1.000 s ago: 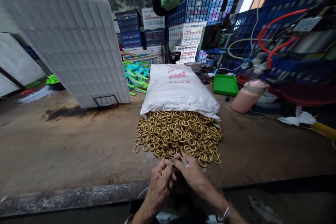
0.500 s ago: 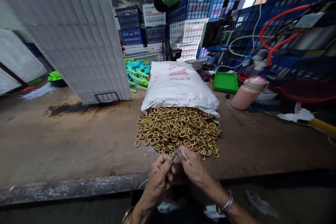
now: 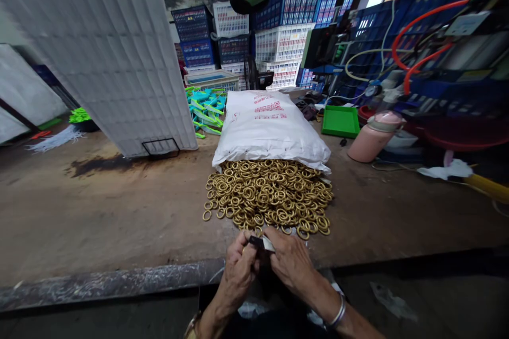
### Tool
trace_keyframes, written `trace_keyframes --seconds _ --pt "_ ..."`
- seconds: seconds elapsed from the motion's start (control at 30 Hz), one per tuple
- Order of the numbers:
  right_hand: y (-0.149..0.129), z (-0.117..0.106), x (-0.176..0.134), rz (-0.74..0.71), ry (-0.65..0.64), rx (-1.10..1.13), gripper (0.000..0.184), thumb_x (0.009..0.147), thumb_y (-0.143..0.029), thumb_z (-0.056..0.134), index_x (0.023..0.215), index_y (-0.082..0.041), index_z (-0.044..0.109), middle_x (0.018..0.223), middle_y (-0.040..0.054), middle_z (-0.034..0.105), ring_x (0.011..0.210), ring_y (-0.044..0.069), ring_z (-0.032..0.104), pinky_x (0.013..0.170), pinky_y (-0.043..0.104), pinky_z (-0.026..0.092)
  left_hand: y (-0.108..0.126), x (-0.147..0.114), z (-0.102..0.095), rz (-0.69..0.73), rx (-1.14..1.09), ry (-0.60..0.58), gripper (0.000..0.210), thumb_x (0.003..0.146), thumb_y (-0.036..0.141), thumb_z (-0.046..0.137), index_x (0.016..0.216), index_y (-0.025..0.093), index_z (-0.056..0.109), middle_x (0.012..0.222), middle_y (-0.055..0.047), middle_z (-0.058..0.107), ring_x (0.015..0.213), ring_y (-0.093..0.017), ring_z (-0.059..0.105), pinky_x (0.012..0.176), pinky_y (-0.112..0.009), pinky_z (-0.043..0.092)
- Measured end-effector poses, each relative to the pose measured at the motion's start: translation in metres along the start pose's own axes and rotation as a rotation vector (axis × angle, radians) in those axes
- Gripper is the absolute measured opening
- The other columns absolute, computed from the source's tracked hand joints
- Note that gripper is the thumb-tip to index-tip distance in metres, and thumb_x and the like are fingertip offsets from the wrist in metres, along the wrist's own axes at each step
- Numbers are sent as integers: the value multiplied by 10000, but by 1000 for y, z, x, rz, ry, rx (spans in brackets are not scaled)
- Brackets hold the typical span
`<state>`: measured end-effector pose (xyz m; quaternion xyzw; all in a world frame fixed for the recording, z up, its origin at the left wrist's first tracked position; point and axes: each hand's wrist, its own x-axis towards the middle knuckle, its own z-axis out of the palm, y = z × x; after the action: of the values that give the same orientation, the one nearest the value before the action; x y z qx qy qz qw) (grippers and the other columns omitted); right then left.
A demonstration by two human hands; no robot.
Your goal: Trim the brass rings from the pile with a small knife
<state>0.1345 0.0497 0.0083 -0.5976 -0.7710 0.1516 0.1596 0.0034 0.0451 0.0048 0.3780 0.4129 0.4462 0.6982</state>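
Observation:
My right hand (image 3: 292, 257) is closed around a small flat tool (image 3: 262, 243), pale near the fingers and black at the far end. It looks like a small knife, but I cannot be sure. The black end reaches across to the fingertips of my left hand (image 3: 240, 259). Those fingers are pinched together, and the gold ring they held a moment ago is mostly hidden now. Just beyond both hands lies a heap of gold rings (image 3: 270, 196), spilling from the mouth of a white sack (image 3: 274, 130) with red print.
A tall white padded panel (image 3: 115, 63) stands on a black wire stand at left. Green and turquoise plastic pieces (image 3: 207, 108) lie behind it. To the right are a green tray (image 3: 340, 121) and a pink bottle (image 3: 374, 137). Stacked crates (image 3: 284, 42) line the back.
My right hand has turned and come closer to my left, bringing the tool's black end against the left fingertips. The ring seen there before is now mostly covered. The view has shifted slightly.

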Motion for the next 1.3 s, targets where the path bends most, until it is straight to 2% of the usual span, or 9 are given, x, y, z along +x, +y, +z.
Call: trace_keyframes --seconds 0.13,0.27,0.37,0.47,0.63,0.77,0.9,1.13,1.3 --pt "8 1 4 55 -36 -15 275 638 -43 379 826 -198 507 692 14 628 620 144 548 540 239 232 5 -6 4 -39 50 26 384 676 537 570 676 176 439 521 60 427 391 -31 285 376 -166 177" --pt "24 -5 12 165 23 -95 220 659 -44 398 787 -188 503 668 27 621 589 145 542 524 244 221 11 -16 10 -70 34 -40 372 709 529 542 664 177 430 534 42 475 356 -25 298 341 -163 172" --pt "29 -11 21 136 123 -119 223 652 -35 399 778 -190 498 638 12 600 578 137 534 530 241 232 10 -16 10 -114 -61 -70 369 725 533 519 688 169 465 484 50 442 337 -26 273 330 -163 174" --pt "27 -16 35 96 195 -128 276 670 -52 402 877 -195 514 663 7 608 606 138 548 542 236 253 8 -11 6 -133 -121 -80 376 736 515 515 712 140 520 434 54 401 337 -29 266 334 -163 190" --pt "23 -19 59 65 211 -194 425 670 -62 433 1067 -207 473 820 25 648 693 147 583 560 234 269 12 -9 0 -128 -256 -25 250 716 394 583 740 160 499 560 13 524 377 -45 360 328 -155 224" --pt "21 -17 68 90 193 -247 376 702 -85 434 1050 -219 478 766 16 653 622 144 579 520 242 233 12 -8 -5 -186 -378 -18 288 680 300 623 912 173 510 670 4 552 459 -70 449 352 -156 274" --pt "21 -14 71 90 216 -258 293 712 -90 440 959 -230 510 752 7 654 612 139 576 506 249 207 4 -4 -14 -205 -493 -30 180 716 281 598 819 144 543 707 -15 551 544 -80 502 395 -153 300" --pt "23 -15 71 76 234 -181 285 689 -61 430 900 -216 542 716 7 643 611 125 563 515 235 226 0 -1 -16 -208 -464 51 189 690 280 643 742 129 541 745 -29 570 604 -102 544 395 -152 315" --pt "29 -11 62 63 250 32 242 709 -115 419 889 -216 544 689 2 614 624 136 554 558 215 298 8 5 -9 -130 -331 100 288 667 371 659 686 149 477 603 34 497 457 -48 441 354 -133 270"
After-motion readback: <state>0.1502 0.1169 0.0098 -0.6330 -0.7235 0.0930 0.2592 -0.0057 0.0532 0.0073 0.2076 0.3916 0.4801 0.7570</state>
